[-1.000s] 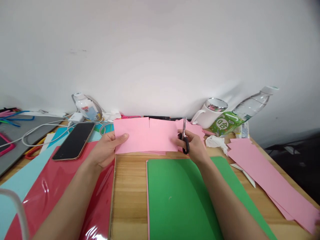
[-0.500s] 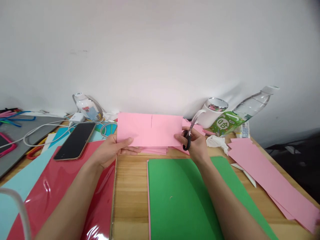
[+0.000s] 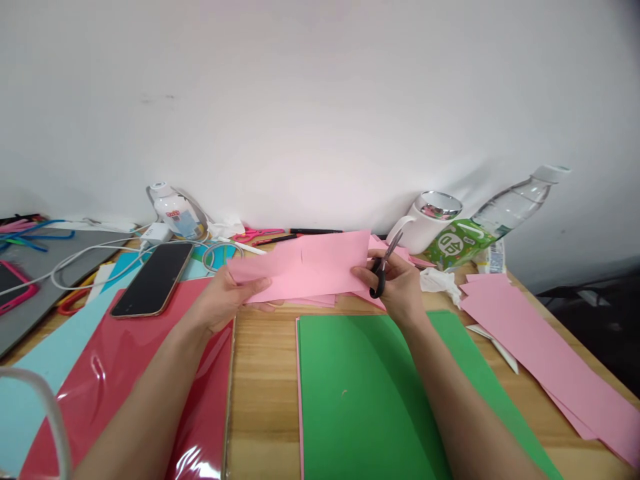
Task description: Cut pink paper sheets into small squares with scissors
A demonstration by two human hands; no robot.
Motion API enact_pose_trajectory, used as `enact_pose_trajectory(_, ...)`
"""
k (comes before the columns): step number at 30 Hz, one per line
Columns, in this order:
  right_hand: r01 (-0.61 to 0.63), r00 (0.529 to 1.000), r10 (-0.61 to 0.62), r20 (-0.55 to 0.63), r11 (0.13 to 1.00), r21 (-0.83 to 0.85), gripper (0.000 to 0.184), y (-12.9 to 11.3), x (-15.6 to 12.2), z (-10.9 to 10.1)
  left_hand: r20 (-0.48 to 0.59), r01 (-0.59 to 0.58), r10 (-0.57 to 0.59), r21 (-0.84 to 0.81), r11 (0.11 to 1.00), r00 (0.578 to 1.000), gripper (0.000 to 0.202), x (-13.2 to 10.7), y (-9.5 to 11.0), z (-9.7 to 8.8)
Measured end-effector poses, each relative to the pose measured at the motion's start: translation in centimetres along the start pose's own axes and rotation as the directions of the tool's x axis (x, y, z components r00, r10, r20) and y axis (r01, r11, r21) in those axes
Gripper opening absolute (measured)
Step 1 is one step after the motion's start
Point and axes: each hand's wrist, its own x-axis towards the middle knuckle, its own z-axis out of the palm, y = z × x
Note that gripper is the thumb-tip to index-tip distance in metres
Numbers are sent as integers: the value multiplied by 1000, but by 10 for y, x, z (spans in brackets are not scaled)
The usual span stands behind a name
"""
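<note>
Between my two hands a pink paper strip (image 3: 315, 267) is stretched, with a short slit near the middle of its top edge. My left hand (image 3: 227, 293) pinches its left end, thumb in front and fingers behind. My right hand (image 3: 397, 283) grips the right end between thumb and fingers and also holds black-handled scissors (image 3: 380, 275), blades pointing up. Below the strip lie green sheets (image 3: 370, 387) on the wooden table. Other pink pieces (image 3: 320, 301) lie partly hidden behind the strip.
At left, a phone (image 3: 153, 279) rests on red wrapped paper (image 3: 115, 373). A white mug (image 3: 425, 220), green packet (image 3: 457, 245) and tilted bottle (image 3: 520, 203) stand back right. Long pink strips (image 3: 540, 353) lie along the right edge. Pens and pink scissors (image 3: 255, 233) lie by the wall.
The pink strip has tilted and bent: its left end dropped and its right end came forward, uncovering pens and pink scissors behind. Both hands keep their hold.
</note>
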Motion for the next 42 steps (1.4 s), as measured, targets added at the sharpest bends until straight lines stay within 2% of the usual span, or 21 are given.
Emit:
enact_pose_trajectory(9, -80, 996, 82, -42, 996, 49, 38, 3, 1, -1, -37, 41, -44, -97, 994, 998, 26, 0, 2, 0)
enact_pose_trajectory(13, -100, 992, 102, -75, 995, 29, 38, 0, 0, -2, -139, -78, 57, -154, 985, 989, 28, 2, 4, 4)
enact_pose_trajectory(14, -112, 993, 113, -31, 993, 21, 37, -1, -1, -1, -173, -121, 93, -160, 980, 981, 28, 2, 5, 5)
enact_pose_trajectory(16, -155, 976, 151, 155, 988, 11, 36, -3, -6, 4, -241, -194, 153, -158, 968, 958, 25, 2, 8, 8)
enact_pose_trajectory(17, -190, 943, 176, 281, 982, 21, 36, -4, -10, 9, -268, -222, 175, -155, 963, 947, 22, 2, 10, 9)
enact_pose_trajectory(19, -270, 831, 207, 516, 962, 48, 38, -5, -20, 21, -303, -264, 210, -151, 953, 930, 18, 1, 12, 10)
enact_pose_trajectory(21, -369, 729, 238, 642, 926, 76, 40, -6, -31, 34, -306, -278, 224, -145, 950, 925, 15, 0, 14, 11)
enact_pose_trajectory(22, -395, 715, 243, 655, 914, 91, 40, -6, -35, 41, -295, -276, 226, -141, 951, 928, 15, -1, 14, 12)
enact_pose_trajectory(27, -434, 758, 296, 581, 894, 111, 43, -9, -45, 55, -213, -252, 231, -77, 965, 949, 15, -5, 13, 18)
enact_pose_trajectory(31, -451, 763, 306, 570, 883, 129, 43, -14, -44, 53, -203, -230, 220, -30, 973, 954, 11, -7, 13, 23)
enact_pose_trajectory(38, -439, 775, 288, 563, 886, 151, 36, -19, -43, 52, -150, -195, 199, 42, 980, 968, 17, -7, 8, 25)
enact_pose_trajectory(42, -446, 770, 305, 561, 886, 130, 36, -21, -43, 51, -157, -187, 191, 39, 982, 969, 21, -7, 5, 24)
